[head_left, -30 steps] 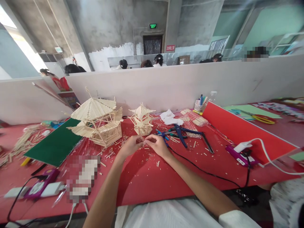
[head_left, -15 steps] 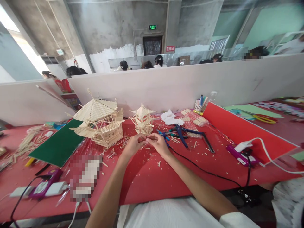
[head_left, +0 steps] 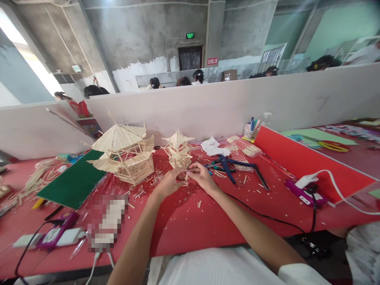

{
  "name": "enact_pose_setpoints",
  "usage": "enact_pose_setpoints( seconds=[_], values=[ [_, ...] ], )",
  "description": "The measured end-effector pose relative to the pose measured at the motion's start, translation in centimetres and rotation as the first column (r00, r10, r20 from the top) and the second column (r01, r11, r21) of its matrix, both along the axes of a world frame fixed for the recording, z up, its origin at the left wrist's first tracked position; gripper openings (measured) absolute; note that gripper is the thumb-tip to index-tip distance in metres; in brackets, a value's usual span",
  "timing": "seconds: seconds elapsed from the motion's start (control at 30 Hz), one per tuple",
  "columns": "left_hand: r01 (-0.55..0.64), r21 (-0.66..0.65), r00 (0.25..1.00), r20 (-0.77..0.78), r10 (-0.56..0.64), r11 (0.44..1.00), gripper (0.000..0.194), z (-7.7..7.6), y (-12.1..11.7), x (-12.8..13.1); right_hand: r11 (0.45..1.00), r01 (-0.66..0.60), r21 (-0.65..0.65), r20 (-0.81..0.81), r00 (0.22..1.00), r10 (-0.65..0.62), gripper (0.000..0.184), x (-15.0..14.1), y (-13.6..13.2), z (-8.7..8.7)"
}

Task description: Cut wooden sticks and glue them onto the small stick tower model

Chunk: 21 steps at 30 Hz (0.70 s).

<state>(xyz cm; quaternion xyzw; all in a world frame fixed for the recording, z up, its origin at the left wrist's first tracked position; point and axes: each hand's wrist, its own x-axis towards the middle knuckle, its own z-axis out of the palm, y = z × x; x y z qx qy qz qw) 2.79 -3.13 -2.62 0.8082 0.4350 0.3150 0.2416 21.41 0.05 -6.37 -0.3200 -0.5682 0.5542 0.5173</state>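
Note:
In the head view, my left hand [head_left: 171,182] and my right hand [head_left: 202,177] meet over the red table, just in front of a small pagoda model [head_left: 179,152] made of wooden sticks. Between the fingertips shows a short pale wooden stick [head_left: 186,177]. My right fingers pinch it. The left fingers are curled against its other side, with the thumb lower; what they grip is partly hidden. A bigger stick-built pavilion [head_left: 127,154] with a slatted roof stands to the left.
Right of my hands lie a blue glue-gun-like tool [head_left: 227,168], white tissue [head_left: 214,147] and stick packs [head_left: 249,151]. A green board [head_left: 73,180] lies left, a red board [head_left: 308,162] leans right. Purple power strips [head_left: 307,192], cables and wood scraps are on the table [head_left: 204,229].
My hands have shifted slightly and turned, the right fingers lifting a little. The left thumb has moved down from the fingers, and a short stick now shows between the hands.

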Motion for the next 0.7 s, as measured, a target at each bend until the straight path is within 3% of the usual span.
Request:
enact_pose_setpoints(
  seconds=[0.33, 0.5, 0.7],
  values=[
    [0.011, 0.160, 0.960, -0.279, 0.035, 0.987, 0.039, -0.53, 0.03, -0.56, 0.988, -0.126, -0.087, 0.031, 0.991, 0.129, 0.043, 0.65, -0.16, 0.23],
    [0.028, 0.215, 0.949, -0.312, 0.041, 0.976, 0.037, -0.68, 0.13, -0.72, 0.992, -0.103, -0.076, 0.058, 0.993, 0.107, 0.040, 0.84, -0.49, 0.69],
    [0.009, 0.236, 0.926, -0.369, 0.081, 0.972, 0.037, -0.44, -0.20, -0.45, 0.978, -0.161, -0.131, 0.004, 0.987, 0.163, 0.045, 0.83, -0.78, 0.84]
  ],
)
